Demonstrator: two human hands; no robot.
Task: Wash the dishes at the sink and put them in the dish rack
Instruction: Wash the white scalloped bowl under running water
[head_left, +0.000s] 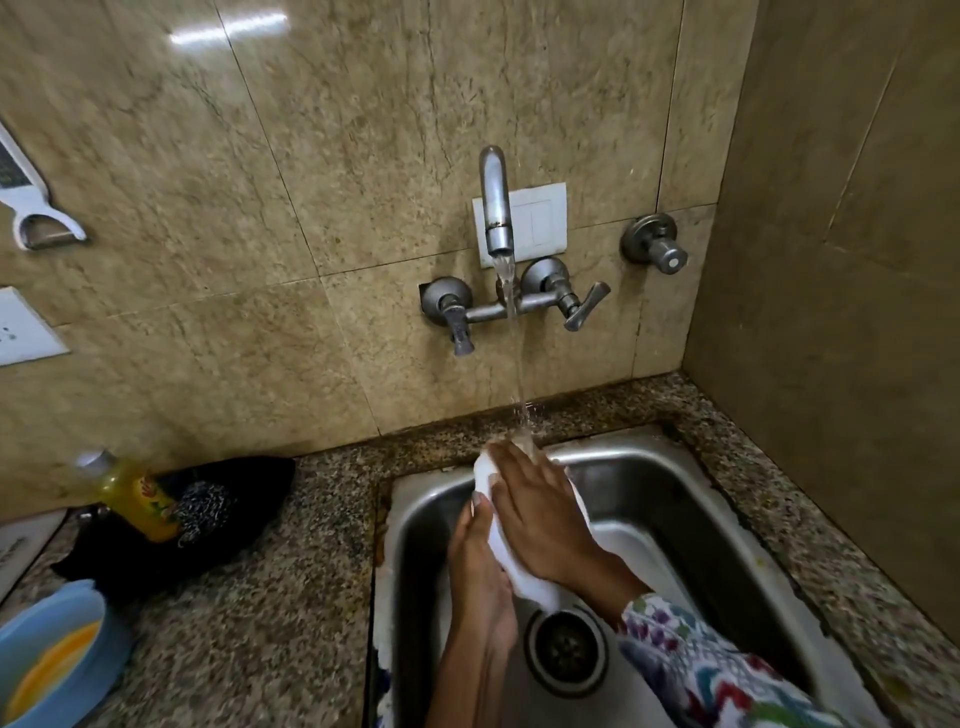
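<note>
My hands covered most of the white dish (524, 577), so I couldn't tell its kind; the frame's edge cut off the blue bowl (52, 654).

I have just one camera, and it sits on my head. It looks forward and down, close over the sink (675, 499). The wide lens bends the edges. The tap (496, 208) on the wall (311, 234) is in the middle, straight ahead of me. My hands are low in the view, very near. The counter (249, 623) runs off to my left, and a side wall (841, 312) closes in my right.
</note>
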